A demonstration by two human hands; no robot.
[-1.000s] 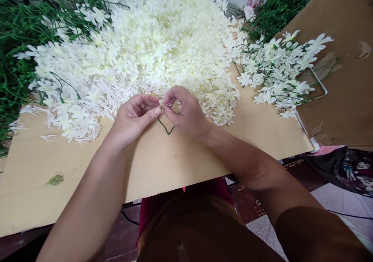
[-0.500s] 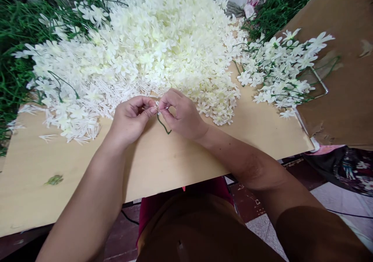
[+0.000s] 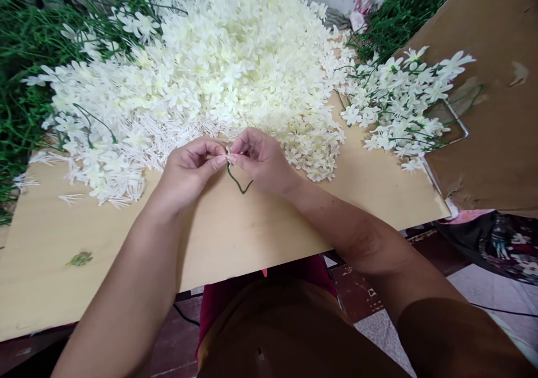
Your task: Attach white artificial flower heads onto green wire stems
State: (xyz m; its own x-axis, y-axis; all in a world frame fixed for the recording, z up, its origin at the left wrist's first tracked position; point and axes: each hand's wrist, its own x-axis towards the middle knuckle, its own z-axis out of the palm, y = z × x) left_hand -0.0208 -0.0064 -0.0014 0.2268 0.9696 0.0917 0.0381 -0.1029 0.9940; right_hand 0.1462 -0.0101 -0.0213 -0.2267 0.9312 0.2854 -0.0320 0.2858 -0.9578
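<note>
My left hand (image 3: pixel 191 167) and my right hand (image 3: pixel 264 156) meet fingertip to fingertip over the table, both pinched closed. Between them is the top end of a thin green artificial flower stem (image 3: pixel 236 181), whose lower part hangs down and bends up to the right. A small whitish piece shows at the fingertips; its shape is mostly hidden by the fingers. Just beyond the hands rises a big heap of white artificial flowers (image 3: pixel 252 69). Loose white stamen-like pieces (image 3: pixel 163 137) lie at its near edge, closest to my left hand.
Green plastic stems (image 3: pixel 25 69) are piled at the left, and another green bundle (image 3: pixel 403 13) lies at the back right. Assembled white flower sprays (image 3: pixel 399 103) rest beside a brown cardboard sheet (image 3: pixel 491 142). A small green scrap (image 3: pixel 79 259) lies on the wooden tabletop (image 3: pixel 235 243).
My right thumb and fingers have closed in toward the left fingertips at the stem's top. More of the stem's bent lower end now shows. My left hand has hardly moved.
</note>
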